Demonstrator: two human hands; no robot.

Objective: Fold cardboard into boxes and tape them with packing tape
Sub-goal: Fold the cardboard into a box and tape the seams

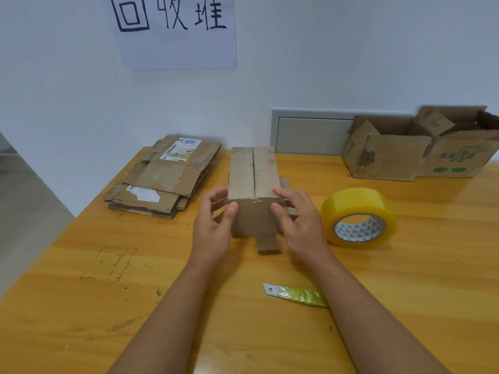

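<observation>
At the centre of the frame a small cardboard box (pixel 253 182) stands on the wooden counter (pixel 405 306), its long axis running away from the person toward the wall, with the two top flaps meeting along a dark seam that follows that same line. The left hand (pixel 213 228) holds the near left corner, thumb on the front face and fingers curled toward the left side; the right hand (pixel 299 222) holds the near right corner, fingertips on the top edge and thumb on the front face. Each grip is thus closed on the box, though how firmly the left fingers press the side is hard to tell from this angle. A loose flap (pixel 267 242) sticks out from under the front face. The yellow tape roll (pixel 359 218) lies flat just to the right of the right hand, so that hand is plainly the nearer one for taking it, and the seam to be taped runs lengthwise from front to back. A green-handled cutter (pixel 297 295) lies in the lower centre, near the right forearm. Flattened cardboard (pixel 164 176) is stacked at centre left; an open carton (pixel 421 149) sits at upper right.
</observation>
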